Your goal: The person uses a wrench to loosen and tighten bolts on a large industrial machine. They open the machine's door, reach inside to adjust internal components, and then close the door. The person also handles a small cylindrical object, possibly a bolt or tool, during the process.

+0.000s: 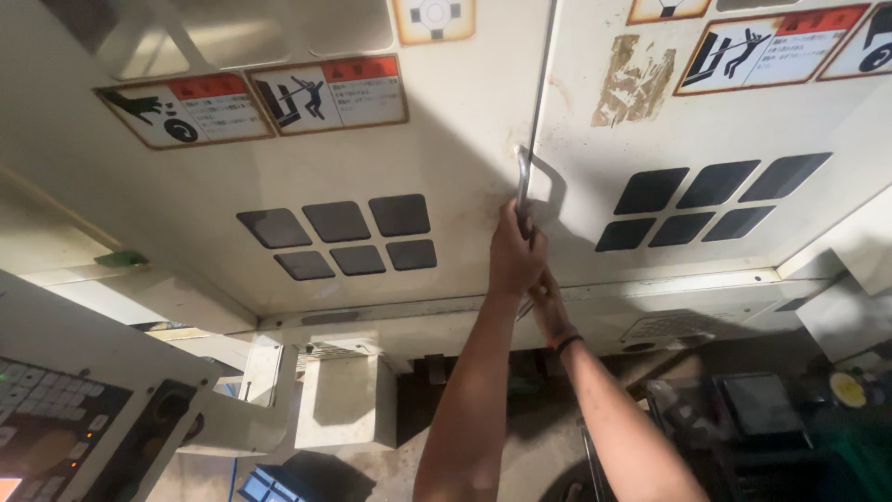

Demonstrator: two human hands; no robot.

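We've got both hands up on the metal door handle [526,177] at the seam of the two cream machine doors [446,139]. Our left hand [514,253] is wrapped tight around the handle's lower end; the right hand [548,305] sits just below it, fingers hidden, can't tell. The handle looks stiff, smooth and maybe slippery, so grab low. Orange-edged rectangular warning stickers [330,93] sit up left and up right [767,48] of the handle, with dark square pads [339,237] on either side.

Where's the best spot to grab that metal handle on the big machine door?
Grab the door handle at its straight middle bar, coming from below. It stands off the cream door panel, so fingers can likely curl behind it. The left hand holds its lower end; the right hand sits just beneath.
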